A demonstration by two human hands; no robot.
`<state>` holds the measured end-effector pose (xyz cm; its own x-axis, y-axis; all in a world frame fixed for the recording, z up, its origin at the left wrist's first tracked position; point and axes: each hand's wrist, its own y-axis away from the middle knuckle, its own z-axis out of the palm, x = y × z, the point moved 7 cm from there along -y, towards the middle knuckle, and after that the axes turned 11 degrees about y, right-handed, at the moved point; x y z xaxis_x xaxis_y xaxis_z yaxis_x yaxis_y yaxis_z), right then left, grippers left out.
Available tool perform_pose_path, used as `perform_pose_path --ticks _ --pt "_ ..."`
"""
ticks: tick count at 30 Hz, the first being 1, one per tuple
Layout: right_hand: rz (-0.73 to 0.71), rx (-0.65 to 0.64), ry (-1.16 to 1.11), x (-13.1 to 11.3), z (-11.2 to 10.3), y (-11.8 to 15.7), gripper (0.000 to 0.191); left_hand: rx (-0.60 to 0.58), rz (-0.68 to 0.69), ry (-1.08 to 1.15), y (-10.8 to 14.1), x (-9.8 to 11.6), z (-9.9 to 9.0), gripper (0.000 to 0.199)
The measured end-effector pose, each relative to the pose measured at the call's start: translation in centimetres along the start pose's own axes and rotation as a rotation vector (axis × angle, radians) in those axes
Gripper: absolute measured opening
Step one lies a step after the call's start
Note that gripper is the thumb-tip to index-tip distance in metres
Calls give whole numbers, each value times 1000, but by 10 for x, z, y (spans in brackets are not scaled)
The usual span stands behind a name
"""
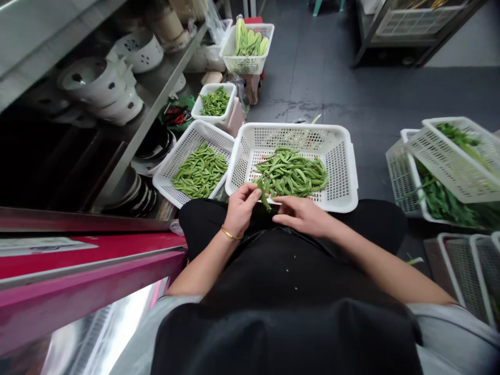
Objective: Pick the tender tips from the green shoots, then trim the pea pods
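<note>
A green pea pod is pinched between the thumb and fingers of my left hand, which wears a gold bangle. My right hand is just right of the pod, fingers stretched out and apart, with nothing visible in it. Both hands are at the near rim of a large white perforated basket. Inside it lies a loose pile of pea pods. To the left, a second white basket holds many more pods, heaped together.
Farther off stand a small basket of green trimmings and a basket of long green vegetables. On the left, a metal shelf carries white pots. Baskets of leafy greens stand at the right on the grey floor.
</note>
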<state>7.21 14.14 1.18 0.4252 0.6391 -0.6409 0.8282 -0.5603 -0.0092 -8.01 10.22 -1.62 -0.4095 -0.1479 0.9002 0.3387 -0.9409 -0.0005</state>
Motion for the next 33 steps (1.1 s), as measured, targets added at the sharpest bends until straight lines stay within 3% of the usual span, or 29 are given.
perform_pose_path --ticks 3,8,10,12,15,17,20,22,24,26,30,33 --pt "-28 8 43 0 22 -17 25 -15 6 -36 4 -9 2 23" --pt "14 88 12 11 9 -13 28 -62 -87 -171 8 -25 -12 22" --pt "12 -12 -37 11 10 -9 28 -88 63 -433 8 -9 -14 23" --pt "36 -158 -117 10 18 -7 29 -173 329 -738 12 15 -3 33" --pt "117 -281 -262 12 29 -7 34 -524 593 -1028 26 24 27 38" --pt "115 -237 -226 13 28 -10 37 -658 664 -1106 33 20 37 29" --pt "-3 -32 75 10 14 -11 38 -620 717 -1160 35 17 38 26" --pt "-132 23 204 1 8 -7 38 -632 730 -1148 36 18 40 26" --pt "-252 -10 134 -10 6 -2 35 -656 726 -1059 37 24 43 26" --pt "-280 -44 -118 -17 3 2 33 -645 680 -901 37 34 46 27" --pt "-87 -60 -812 -15 11 -2 34 -491 447 -552 31 39 41 24" --pt "2 -53 -1022 -5 20 0 34 -249 151 -239 20 24 21 21"
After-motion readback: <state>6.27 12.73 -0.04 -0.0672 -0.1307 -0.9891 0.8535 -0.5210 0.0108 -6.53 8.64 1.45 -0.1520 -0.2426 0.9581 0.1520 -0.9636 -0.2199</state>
